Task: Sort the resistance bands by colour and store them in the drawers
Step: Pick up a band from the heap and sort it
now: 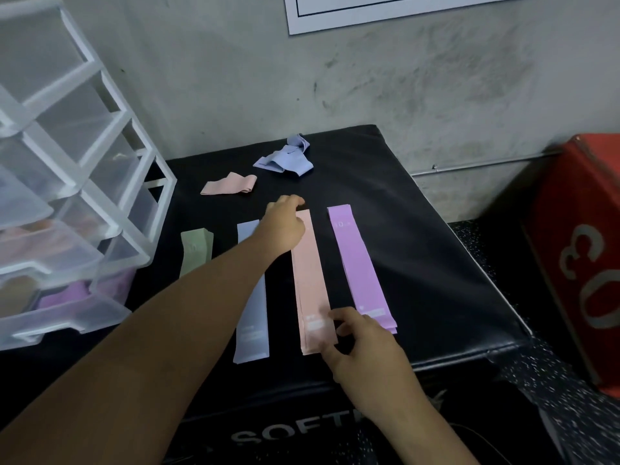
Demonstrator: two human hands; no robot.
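Pink band stack (310,280) flat on black soft box (419,229), between blue band (252,317) and purple band (360,263). Right hand (364,344) pinches its near end. Left hand (285,224) curled over far end, grasp indeterminate. Drawer unit (67,182) at left.

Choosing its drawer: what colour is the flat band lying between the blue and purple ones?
The band is pale pink, head view.

The black box (288,434) front reads "SOFT" (cut off); purple band (360,266), "10".
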